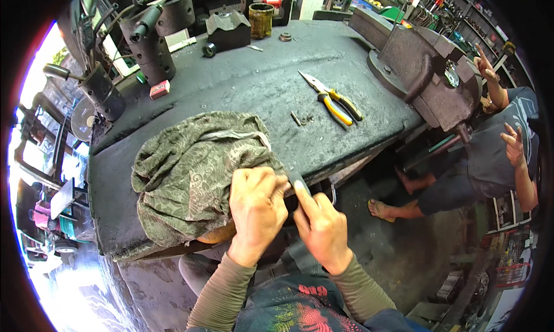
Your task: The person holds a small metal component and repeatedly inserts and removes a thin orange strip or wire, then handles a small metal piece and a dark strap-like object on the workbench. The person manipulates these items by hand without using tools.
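Observation:
My left hand (258, 208) is closed at the right edge of a crumpled green patterned cloth (193, 170); what its fingers hold is hidden. My right hand (322, 228) is curled round a dark, flat strip (295, 178), with the index finger laid along it. The strip's kind is not clear, and its tip is close to my left fingers. An orange-yellow rounded thing (219, 234) peeks out below the cloth. Farther off on the bench lie long-nose pliers (334, 101) with yellow and black handles. A small metal pin (296, 118) and little nuts (309, 118) lie beside them.
A large bench vise (430, 72) is at the right of the dark workbench (340, 55). Tool-filled metal cylinders (147, 55), a red matchbox (160, 89), a V-block (229, 29) and an oily jar (261, 21) stand along the back. Another person (490, 153) is at the right, hands raised.

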The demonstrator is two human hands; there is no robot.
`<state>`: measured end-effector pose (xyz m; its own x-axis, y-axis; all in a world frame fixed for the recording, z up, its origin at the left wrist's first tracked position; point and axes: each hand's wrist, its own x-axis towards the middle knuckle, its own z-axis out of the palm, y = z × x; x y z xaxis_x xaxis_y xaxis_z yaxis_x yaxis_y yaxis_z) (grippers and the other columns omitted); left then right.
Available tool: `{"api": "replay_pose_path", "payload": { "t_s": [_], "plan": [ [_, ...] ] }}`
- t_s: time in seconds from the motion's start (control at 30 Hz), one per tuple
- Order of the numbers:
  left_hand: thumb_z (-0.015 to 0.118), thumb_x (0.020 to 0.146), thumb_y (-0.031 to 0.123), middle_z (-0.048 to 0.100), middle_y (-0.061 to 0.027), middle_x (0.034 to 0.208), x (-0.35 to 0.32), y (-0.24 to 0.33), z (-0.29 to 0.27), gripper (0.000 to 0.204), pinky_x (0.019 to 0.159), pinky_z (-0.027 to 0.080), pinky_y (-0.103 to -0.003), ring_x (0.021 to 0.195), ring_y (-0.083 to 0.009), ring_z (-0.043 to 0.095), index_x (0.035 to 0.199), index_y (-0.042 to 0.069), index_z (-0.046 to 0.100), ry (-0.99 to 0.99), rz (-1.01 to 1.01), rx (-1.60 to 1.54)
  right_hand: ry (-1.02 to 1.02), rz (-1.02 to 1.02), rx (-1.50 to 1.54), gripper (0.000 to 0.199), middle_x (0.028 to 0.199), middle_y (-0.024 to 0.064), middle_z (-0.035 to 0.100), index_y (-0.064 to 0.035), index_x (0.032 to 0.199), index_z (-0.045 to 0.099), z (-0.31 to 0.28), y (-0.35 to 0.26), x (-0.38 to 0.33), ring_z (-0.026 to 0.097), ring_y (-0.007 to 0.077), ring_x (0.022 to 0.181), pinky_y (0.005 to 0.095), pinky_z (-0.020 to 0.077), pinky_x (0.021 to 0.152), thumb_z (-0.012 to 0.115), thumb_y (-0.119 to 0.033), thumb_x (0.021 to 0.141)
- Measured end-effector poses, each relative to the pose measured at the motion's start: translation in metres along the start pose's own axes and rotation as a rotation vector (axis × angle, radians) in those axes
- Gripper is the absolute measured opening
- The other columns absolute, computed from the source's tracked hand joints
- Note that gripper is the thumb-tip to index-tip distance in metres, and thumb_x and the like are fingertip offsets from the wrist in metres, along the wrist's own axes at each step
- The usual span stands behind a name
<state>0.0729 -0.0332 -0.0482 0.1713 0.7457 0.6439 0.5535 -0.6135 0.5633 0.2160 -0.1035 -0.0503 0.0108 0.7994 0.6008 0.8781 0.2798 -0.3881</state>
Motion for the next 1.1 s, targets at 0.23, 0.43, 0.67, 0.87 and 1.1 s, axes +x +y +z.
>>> {"api": "replay_pose_path", "payload": {
  "t_s": [0.23,0.43,0.67,0.87,1.1],
  "plan": [
    [0.086,0.081,0.001,0.072,-0.0058,0.104,-0.003,-0.005,0.003,0.020,0.091,0.054,-0.042,0.102,-0.0316,0.065,0.098,0.008,0.079,0.003,0.071,0.064,0.083,0.072,0.113,0.052,0.085,0.0097,0.059,-0.0046,0.147,0.073,0.026,0.009,0.001,0.065,0.0264,0.065,0.0404,0.0546,0.058,0.079,-0.005,0.095],
    [0.088,0.088,0.008,0.070,-0.0063,0.101,0.000,-0.003,0.001,0.017,0.088,0.054,-0.043,0.099,-0.0313,0.065,0.103,0.008,0.080,0.018,-0.001,0.061,0.152,0.133,0.178,0.056,0.082,0.0102,0.060,-0.0037,0.147,0.073,0.017,0.013,-0.012,0.062,0.0243,0.063,0.0404,0.0533,0.058,0.079,0.004,0.092],
    [0.087,0.089,0.007,0.070,-0.0072,0.102,0.002,-0.006,-0.004,0.015,0.087,0.054,-0.042,0.099,-0.0322,0.065,0.103,0.007,0.080,-0.014,0.040,0.030,0.101,0.117,0.192,0.052,0.081,0.0118,0.059,-0.0021,0.143,0.075,0.022,0.002,-0.012,0.060,0.0253,0.063,0.0398,0.0513,0.058,0.079,0.004,0.092],
    [0.086,0.085,0.003,0.071,-0.0090,0.098,0.004,-0.003,0.000,0.014,0.085,0.054,-0.043,0.096,-0.0332,0.065,0.097,0.004,0.080,0.009,0.055,0.052,-0.075,0.078,0.021,0.049,0.090,0.0113,0.061,-0.0058,0.146,0.072,0.013,0.005,0.001,0.070,0.0310,0.068,0.0423,0.0580,0.059,0.077,-0.013,0.098],
    [0.086,0.084,0.002,0.072,-0.0102,0.099,0.004,-0.002,0.001,0.014,0.086,0.054,-0.043,0.095,-0.0342,0.065,0.096,0.003,0.079,0.047,0.046,0.032,-0.053,0.031,0.031,0.047,0.089,0.0122,0.060,-0.0053,0.145,0.072,0.007,0.000,0.005,0.069,0.0323,0.065,0.0436,0.0576,0.058,0.076,-0.013,0.099]
  ]
}}
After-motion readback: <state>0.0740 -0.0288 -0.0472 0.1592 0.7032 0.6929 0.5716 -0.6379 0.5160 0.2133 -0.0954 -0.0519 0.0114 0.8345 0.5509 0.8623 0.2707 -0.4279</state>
